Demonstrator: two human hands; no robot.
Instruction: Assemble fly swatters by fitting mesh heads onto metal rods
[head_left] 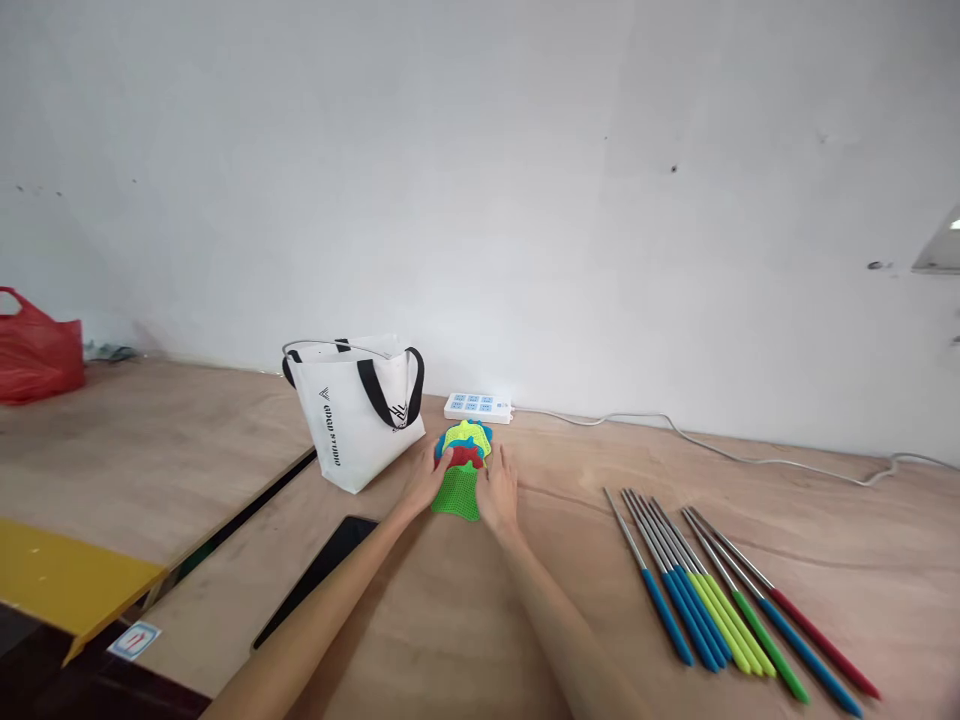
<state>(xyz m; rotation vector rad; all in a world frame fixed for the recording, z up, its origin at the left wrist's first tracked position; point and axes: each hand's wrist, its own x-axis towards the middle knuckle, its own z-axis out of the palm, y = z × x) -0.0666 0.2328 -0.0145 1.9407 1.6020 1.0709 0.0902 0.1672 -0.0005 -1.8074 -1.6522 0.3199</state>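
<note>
A person's bare left hand (424, 487) and right hand (498, 490) sit almost level, near each other but apart, palms turned inward. The left thumb (446, 461) angles toward the right hand; the right fingers (509, 464) point forward, slightly bent. Behind the hands, the left forearm (322, 620) and right forearm (559, 625) spread apart, both uncovered.

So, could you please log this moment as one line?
left hand: on colourful mesh pieces | right hand: at their right side | behind them: power strip
</note>
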